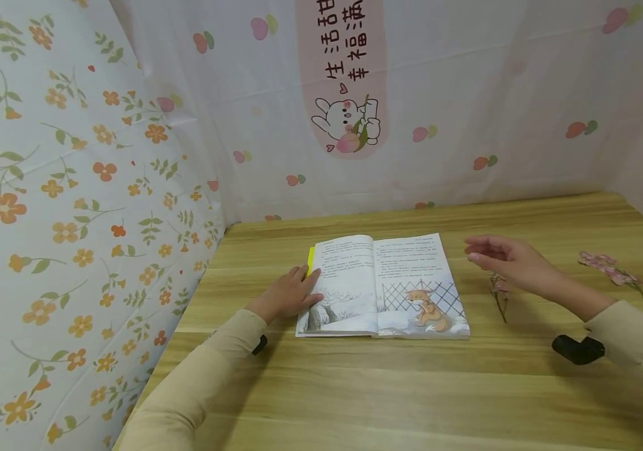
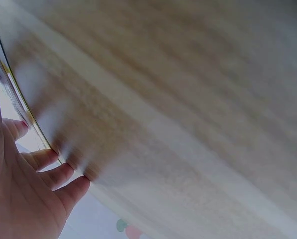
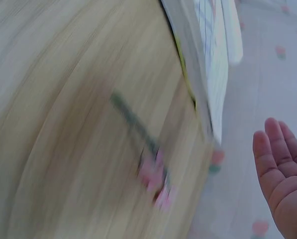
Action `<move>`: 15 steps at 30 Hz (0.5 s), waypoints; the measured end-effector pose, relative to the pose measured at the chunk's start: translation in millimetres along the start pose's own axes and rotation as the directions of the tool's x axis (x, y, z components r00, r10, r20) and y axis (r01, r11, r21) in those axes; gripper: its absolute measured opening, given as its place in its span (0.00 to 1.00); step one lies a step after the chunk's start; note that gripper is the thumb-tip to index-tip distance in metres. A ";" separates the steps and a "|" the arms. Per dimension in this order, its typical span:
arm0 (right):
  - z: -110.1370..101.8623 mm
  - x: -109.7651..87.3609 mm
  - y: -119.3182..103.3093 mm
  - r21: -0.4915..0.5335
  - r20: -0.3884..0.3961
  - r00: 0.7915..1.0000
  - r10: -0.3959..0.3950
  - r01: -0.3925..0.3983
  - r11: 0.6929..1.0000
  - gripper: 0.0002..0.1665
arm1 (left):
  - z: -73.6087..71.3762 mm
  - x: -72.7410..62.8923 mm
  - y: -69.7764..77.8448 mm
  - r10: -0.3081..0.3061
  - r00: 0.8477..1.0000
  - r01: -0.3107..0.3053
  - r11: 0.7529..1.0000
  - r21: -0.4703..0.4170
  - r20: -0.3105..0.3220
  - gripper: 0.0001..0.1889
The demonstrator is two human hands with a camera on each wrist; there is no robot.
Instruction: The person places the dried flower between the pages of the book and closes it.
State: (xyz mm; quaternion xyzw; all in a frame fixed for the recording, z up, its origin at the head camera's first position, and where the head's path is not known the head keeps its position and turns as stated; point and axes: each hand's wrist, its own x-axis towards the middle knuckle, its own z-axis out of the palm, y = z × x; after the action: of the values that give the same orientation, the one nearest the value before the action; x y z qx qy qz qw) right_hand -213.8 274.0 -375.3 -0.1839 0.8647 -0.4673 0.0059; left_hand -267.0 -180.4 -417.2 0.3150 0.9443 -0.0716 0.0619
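Note:
An illustrated book (image 1: 349, 307) lies open on the wooden table, a fox drawn at the lower part of its right page. My left hand (image 1: 288, 293) rests at the book's left edge, thumb over the page margin. In the left wrist view the fingertips (image 2: 78, 186) of this hand touch the tabletop along the book's side. Raised to the right of the book, my right hand (image 1: 504, 260) holds nothing, its fingers extended toward the pages. Below it lies a small pink flower sprig (image 1: 499, 293), partly hidden by the hand; the right wrist view shows its pink blossoms (image 3: 153, 174) and green stem, blurred.
Farther right on the table (image 1: 400, 394) lies a second pink flower sprig (image 1: 608, 268). A floral curtain (image 1: 73, 219) hangs along the left side, and a white cloth (image 1: 468, 94) with peach prints and a rabbit picture stands behind the table's back edge.

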 end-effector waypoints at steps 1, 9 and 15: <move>-6.0 -4.0 3.6 0.014 -0.009 1.000 0.006 -0.006 1.000 0.26 | -0.5 -0.2 0.3 0.002 1.000 -0.002 1.000 -0.001 -0.001 0.35; -53.9 -34.2 37.5 0.023 -0.057 0.992 0.115 -0.114 0.993 0.17 | 2.3 -0.4 -0.4 0.000 1.000 0.000 1.000 0.010 -0.001 0.36; -85.1 -52.7 67.9 -0.018 -0.119 0.972 0.203 -0.206 0.978 0.16 | 3.5 0.8 -1.1 -0.001 1.000 0.001 1.000 0.015 -0.003 0.36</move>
State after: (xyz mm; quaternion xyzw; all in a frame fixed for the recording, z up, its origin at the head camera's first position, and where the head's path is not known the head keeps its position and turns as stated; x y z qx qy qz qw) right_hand -201.4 393.2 -390.9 -0.0663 0.8849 -0.4610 0.0005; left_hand -268.0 -181.4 -420.6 0.3153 0.9440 -0.0782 0.0583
